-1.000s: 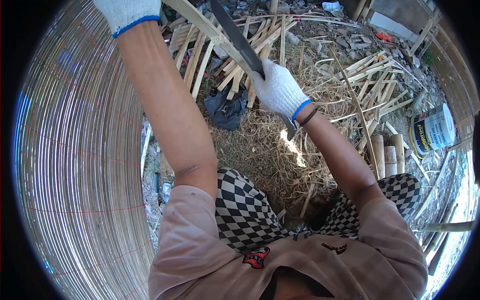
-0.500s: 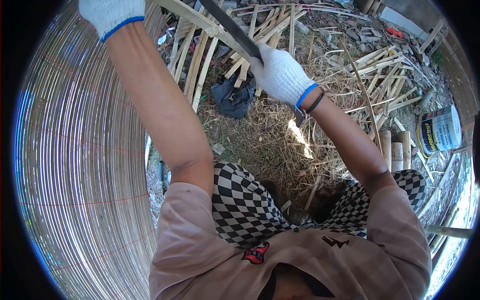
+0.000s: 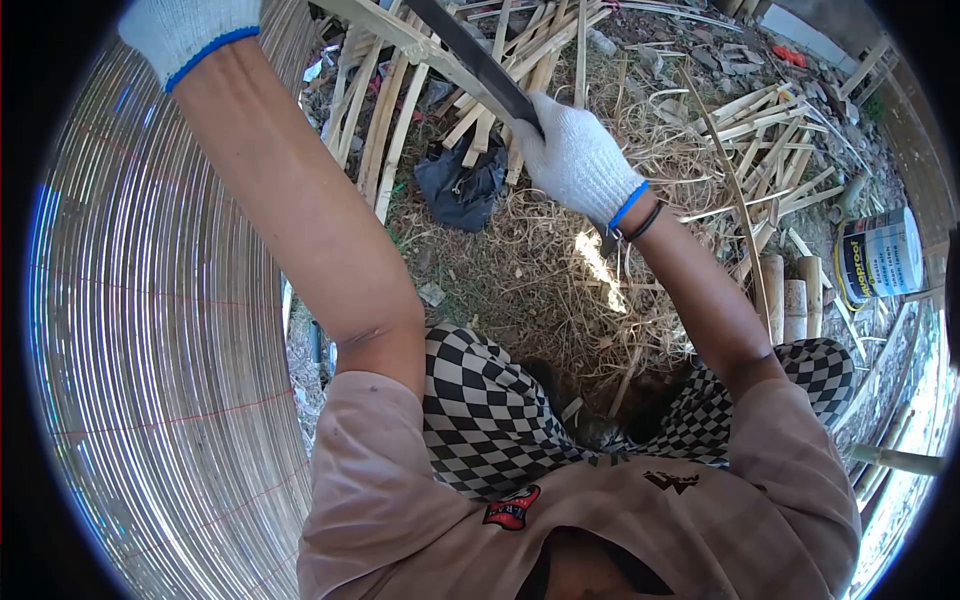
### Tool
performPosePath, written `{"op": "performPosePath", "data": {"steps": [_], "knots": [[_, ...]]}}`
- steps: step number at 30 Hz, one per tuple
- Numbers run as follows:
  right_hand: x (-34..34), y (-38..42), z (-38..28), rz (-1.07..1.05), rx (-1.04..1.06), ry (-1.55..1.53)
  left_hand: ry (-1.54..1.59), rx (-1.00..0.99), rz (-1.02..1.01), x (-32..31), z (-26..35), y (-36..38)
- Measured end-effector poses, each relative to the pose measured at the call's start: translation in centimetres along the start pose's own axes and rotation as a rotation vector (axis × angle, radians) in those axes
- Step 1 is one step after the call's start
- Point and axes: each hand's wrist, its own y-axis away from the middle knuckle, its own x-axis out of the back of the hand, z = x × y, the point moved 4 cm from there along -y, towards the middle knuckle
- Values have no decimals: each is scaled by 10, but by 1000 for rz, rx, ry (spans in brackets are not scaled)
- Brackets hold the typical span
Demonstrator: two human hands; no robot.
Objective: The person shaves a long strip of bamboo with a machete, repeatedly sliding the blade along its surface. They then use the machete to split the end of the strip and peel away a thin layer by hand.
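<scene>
In a white knitted glove with a blue cuff, my right hand point(image 3: 582, 158) grips a machete point(image 3: 478, 68), whose dark blade points up and to the left. Along the blade lies a pale bamboo strip point(image 3: 425, 48), which runs from the top edge down to the knuckles of that hand. My left hand point(image 3: 192, 36), gloved the same way, is stretched out at the upper left. Its fingers are cut off by the frame's edge. Behind it stands a screen of thin bamboo slats point(image 3: 160, 300). A dark plastic bag point(image 3: 460, 188) lies on the ground below the blade.
Split bamboo strips point(image 3: 392, 135) lie heaped ahead, with another pile point(image 3: 770, 140) at the right. Shavings point(image 3: 560, 290) cover the ground before my checkered knees. A paint bucket point(image 3: 880, 260) lies tipped at the right, near short upright bamboo posts point(image 3: 795, 300).
My right hand has moved slightly right and down with the machete. My left hand has shifted left and a little up. The bamboo strip's near end has moved right.
</scene>
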Motion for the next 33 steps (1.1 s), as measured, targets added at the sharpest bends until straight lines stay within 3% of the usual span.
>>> {"op": "performPosePath", "data": {"steps": [2,6,10,12,13,15,17,18,20,21,24,25,27,29,32,33], "knots": [[-21,-3,26,-36,-93,-7,11,-23,-15,3,5,-2],[-1,-11,9,6,53,105,-46,-35,-178,14,5,-7],[-32,1,35,46,-61,174,-6,-22,-289,4,8,3],[-62,-6,101,-140,-110,157,154,101,-381,11,7,-1],[-55,1,100,-130,-135,166,301,232,-458,34,4,-25],[-40,22,83,-65,-147,65,326,291,-425,31,7,-28],[-20,33,42,-51,-171,2,-109,87,-96,35,8,-33],[-17,34,31,-44,-180,14,-134,66,-95,24,6,-29],[-44,30,54,83,-171,14,-183,23,-90,2,3,-22],[-63,29,70,150,-158,21,-289,-17,7,22,5,-25],[-113,30,146,-17,-337,-41,-409,-35,149,81,16,-58],[-104,34,136,3,-327,27,-325,25,101,100,21,-76],[-93,38,113,34,-315,-1,-138,133,-91,76,19,-69],[-81,41,87,77,-254,-39,103,203,-381,4,14,-25],[-111,51,112,129,-251,-104,-62,251,-291,106,40,-84],[-122,52,128,88,-311,-48,-11,257,-264,92,37,-79]]}}
